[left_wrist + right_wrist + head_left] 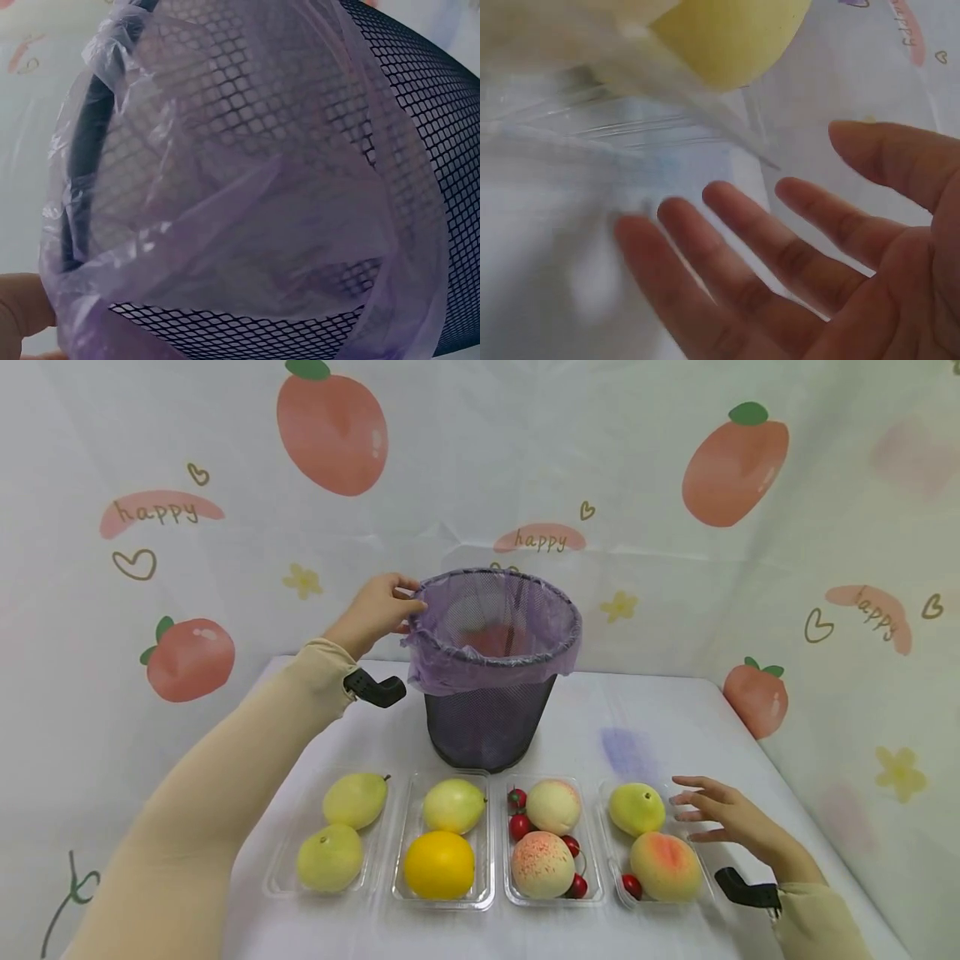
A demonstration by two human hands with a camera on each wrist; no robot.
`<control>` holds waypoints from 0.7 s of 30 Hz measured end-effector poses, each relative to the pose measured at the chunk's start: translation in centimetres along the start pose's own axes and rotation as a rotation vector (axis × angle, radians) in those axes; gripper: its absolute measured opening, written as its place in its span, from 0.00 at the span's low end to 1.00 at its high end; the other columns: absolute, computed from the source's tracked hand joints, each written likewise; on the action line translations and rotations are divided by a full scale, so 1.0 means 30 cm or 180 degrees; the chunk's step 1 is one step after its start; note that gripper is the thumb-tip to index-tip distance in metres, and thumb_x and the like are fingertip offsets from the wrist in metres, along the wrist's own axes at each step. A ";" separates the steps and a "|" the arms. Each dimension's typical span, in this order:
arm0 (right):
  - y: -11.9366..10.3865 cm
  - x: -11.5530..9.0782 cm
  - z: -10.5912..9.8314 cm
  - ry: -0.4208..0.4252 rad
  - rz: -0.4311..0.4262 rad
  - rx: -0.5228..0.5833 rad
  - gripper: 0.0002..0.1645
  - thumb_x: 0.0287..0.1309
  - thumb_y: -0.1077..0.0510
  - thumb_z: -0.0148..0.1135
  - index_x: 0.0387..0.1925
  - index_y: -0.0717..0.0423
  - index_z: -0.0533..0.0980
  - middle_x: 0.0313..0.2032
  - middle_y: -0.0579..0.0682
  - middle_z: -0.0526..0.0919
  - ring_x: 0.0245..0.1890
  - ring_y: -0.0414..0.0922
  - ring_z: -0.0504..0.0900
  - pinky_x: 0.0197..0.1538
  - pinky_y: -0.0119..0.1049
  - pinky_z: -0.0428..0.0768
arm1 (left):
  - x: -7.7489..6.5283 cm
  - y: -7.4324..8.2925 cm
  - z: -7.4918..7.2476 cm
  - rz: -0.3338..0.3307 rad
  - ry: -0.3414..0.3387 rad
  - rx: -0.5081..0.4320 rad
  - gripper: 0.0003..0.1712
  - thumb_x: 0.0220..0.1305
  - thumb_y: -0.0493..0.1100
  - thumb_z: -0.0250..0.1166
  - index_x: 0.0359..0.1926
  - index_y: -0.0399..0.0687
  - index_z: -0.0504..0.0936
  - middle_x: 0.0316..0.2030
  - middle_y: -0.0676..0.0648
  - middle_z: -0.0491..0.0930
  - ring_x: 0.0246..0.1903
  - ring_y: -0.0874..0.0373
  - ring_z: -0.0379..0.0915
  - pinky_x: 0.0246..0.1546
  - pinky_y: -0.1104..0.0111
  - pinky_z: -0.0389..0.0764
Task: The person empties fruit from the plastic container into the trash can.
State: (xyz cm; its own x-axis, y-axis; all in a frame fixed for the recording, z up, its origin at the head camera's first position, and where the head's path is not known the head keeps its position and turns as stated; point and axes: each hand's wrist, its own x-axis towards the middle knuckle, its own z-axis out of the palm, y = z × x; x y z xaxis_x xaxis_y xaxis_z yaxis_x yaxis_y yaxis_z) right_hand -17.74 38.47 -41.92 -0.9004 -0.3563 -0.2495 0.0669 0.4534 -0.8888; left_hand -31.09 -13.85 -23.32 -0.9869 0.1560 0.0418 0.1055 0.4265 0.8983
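Note:
My left hand (375,612) grips the left rim of a black mesh wastebasket (483,731), thumb and fingers on either side of the edge. A thin purple bin liner (442,672) lines the basket and folds over its rim; the left wrist view shows the liner (300,217) bunched over the mesh near my thumb. Something reddish shows dimly through the basket. My right hand (738,820) hovers just right of a clear tray (701,881), fingers spread and holding nothing. In that tray are a pear (637,808), a peach (667,866) and a small red fruit (632,885).
Three more clear trays stand in a row to the left: one with two pears (330,858), one with a yellow fruit (439,865) and a pear (454,806), one with peaches (543,865) and several cherries (520,827). A printed cloth (637,460) hangs behind.

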 end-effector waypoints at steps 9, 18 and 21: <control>0.006 0.002 0.013 -0.0319 0.0297 0.0204 0.34 0.71 0.53 0.47 0.72 0.61 0.51 0.61 0.63 0.72 0.52 0.47 0.81 0.49 0.53 0.80 | -0.005 -0.007 -0.006 -0.0042 0.0063 0.0019 0.29 0.65 0.35 0.57 0.66 0.37 0.65 0.58 0.36 0.72 0.43 0.55 0.74 0.48 0.64 0.80; 0.001 0.015 0.007 -0.0495 0.0355 0.0254 0.38 0.70 0.54 0.49 0.72 0.64 0.46 0.61 0.62 0.73 0.51 0.47 0.82 0.43 0.48 0.82 | -0.001 -0.015 0.008 -0.0011 0.0134 -0.0014 0.28 0.64 0.36 0.58 0.66 0.38 0.67 0.56 0.37 0.73 0.44 0.53 0.75 0.48 0.64 0.81; -0.001 0.014 0.005 -0.0524 0.0334 0.0251 0.38 0.70 0.55 0.49 0.72 0.64 0.46 0.61 0.61 0.73 0.51 0.47 0.82 0.41 0.48 0.83 | -0.001 -0.015 0.010 -0.0001 0.0156 0.0002 0.29 0.64 0.36 0.58 0.66 0.38 0.67 0.56 0.37 0.73 0.44 0.53 0.74 0.47 0.65 0.81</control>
State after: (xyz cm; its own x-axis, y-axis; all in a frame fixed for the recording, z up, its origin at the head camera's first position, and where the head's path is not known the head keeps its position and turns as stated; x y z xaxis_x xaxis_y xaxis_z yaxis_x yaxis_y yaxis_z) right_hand -18.05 38.18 -42.04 -0.8048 -0.4421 -0.3961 0.1959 0.4321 -0.8803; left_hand -31.07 -13.77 -23.87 -0.9917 0.1121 0.0629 0.1053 0.4272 0.8980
